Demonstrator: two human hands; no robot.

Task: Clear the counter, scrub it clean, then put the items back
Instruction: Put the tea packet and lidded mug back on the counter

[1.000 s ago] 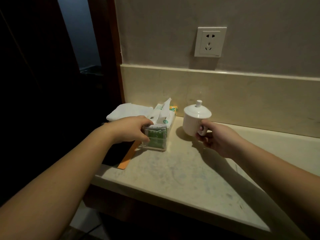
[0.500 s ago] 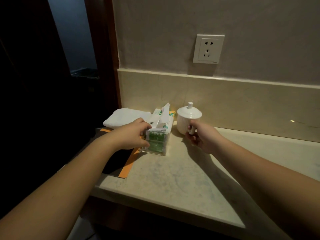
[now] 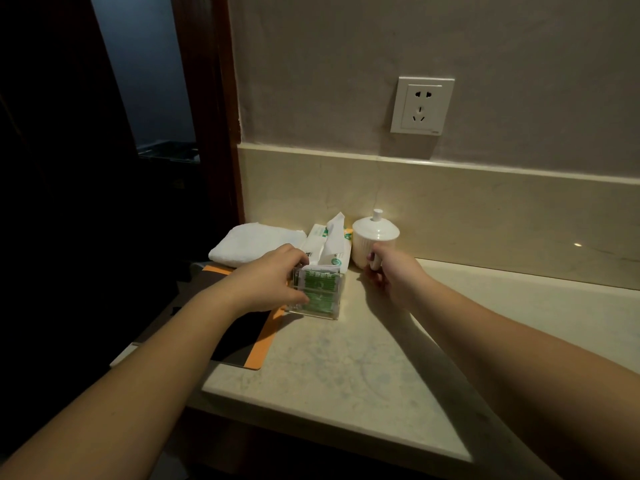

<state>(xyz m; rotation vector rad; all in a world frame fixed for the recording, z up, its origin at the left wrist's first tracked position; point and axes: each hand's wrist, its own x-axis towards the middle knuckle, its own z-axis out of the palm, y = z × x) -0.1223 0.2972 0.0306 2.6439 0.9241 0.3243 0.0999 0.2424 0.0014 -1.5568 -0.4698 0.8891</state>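
A clear plastic box [image 3: 320, 296] of green packets stands on the pale stone counter [image 3: 346, 372], and my left hand [image 3: 273, 282] grips its left side. Just behind the box lies a white tissue pack [image 3: 329, 247] with a tissue sticking up. A white lidded cup [image 3: 372, 239] stands at the back near the splashback; my right hand [image 3: 391, 275] holds its handle, fingers curled round it. A folded white towel [image 3: 252, 242] lies at the far left of the counter.
An orange and black folder [image 3: 256, 344] lies flat along the counter's left edge, partly under my left arm. A wall socket [image 3: 421, 105] sits above the splashback. A dark doorway is to the left. The counter's front edge [image 3: 329, 424] runs diagonally below my arms.
The cup came down from mid-air and moved back toward the wall beside the tissue pack, still held by my right hand. My left hand stayed on the clear box.
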